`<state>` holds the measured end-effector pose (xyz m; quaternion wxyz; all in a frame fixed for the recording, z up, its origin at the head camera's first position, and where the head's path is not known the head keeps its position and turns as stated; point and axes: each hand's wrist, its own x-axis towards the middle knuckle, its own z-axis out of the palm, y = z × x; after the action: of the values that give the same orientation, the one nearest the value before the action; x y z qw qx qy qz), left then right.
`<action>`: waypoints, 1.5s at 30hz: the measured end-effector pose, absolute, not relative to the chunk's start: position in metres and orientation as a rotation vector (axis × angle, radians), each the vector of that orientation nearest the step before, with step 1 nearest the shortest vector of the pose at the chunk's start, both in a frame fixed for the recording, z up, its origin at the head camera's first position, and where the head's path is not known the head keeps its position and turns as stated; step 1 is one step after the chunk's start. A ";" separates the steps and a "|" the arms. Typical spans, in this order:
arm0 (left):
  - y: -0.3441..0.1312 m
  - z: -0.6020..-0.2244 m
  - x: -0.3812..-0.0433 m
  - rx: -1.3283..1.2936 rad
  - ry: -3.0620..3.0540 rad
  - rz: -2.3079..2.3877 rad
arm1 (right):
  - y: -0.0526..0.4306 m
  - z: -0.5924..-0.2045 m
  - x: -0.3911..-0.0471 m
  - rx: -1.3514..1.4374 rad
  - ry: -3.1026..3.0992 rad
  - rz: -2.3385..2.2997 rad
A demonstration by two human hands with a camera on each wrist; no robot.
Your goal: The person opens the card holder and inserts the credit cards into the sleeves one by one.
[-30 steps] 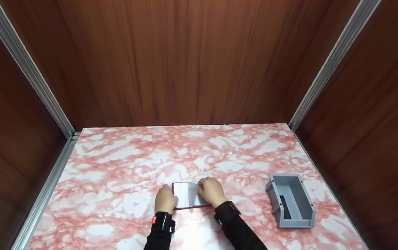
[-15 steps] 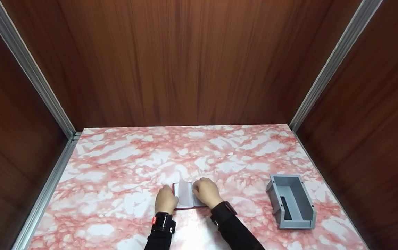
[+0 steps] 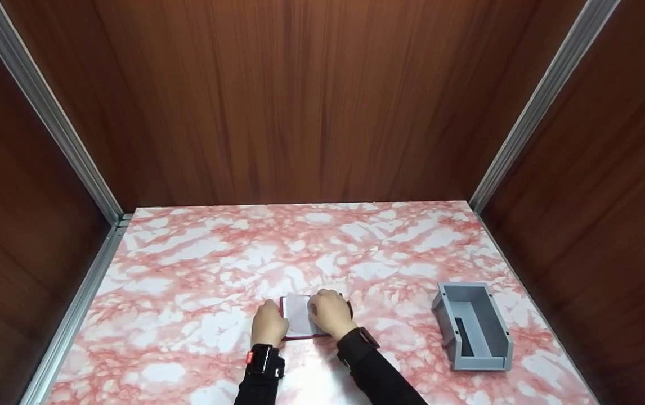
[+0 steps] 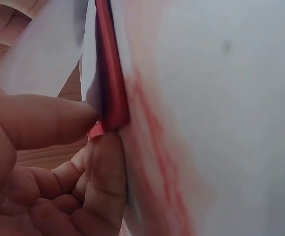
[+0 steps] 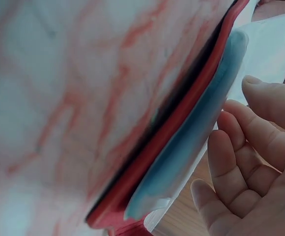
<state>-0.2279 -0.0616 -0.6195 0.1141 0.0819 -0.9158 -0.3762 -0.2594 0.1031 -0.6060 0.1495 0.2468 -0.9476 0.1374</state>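
Note:
A small red-covered notebook [image 3: 300, 338] lies spread on the table at front centre, its pages white and translucent. My left hand [image 3: 269, 323] grips its left edge. In the left wrist view the thumb [image 4: 59, 120] presses on the pages while curled fingers sit under the red cover [image 4: 114, 73]. One thin page [image 3: 299, 315] stands loosely raised over the left half. Over the right half is my right hand [image 3: 332, 315], hiding much of it. The right wrist view shows that hand's fingers [image 5: 223, 152] loosely bent beside the page stack [image 5: 182, 157], with a gap between thumb and forefinger.
A grey open-front bin [image 3: 471, 326] stands to the right, with a dark strip [image 3: 463, 337] along its inner left side. The table [image 3: 198, 270] has a red-and-white marbled top. Brown wood panels [image 3: 289, 101] and metal rails enclose it at the back and sides.
My right hand has moved slightly left across the notebook, and a thin page has swung from the right half over to the left. The left hand stays at the left edge.

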 end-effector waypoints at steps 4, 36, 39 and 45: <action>-0.062 -0.619 -0.228 0.252 -2.698 -1.124 | 0.103 -0.608 -0.259 0.716 -2.722 0.360; -0.063 -0.604 -0.229 0.249 -2.612 -1.112 | 0.100 -0.614 -0.258 0.734 -2.633 0.299; -0.063 -0.607 -0.229 0.254 -2.625 -1.123 | 0.100 -0.614 -0.258 0.730 -2.639 0.303; -0.063 -0.613 -0.229 0.275 -2.681 -1.153 | 0.100 -0.614 -0.259 0.713 -2.672 0.296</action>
<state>-0.2294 -0.0629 -0.6131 0.1048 0.0931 -0.9096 -0.3910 -0.2589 0.1000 -0.6137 0.1792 0.2521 -0.9452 0.1048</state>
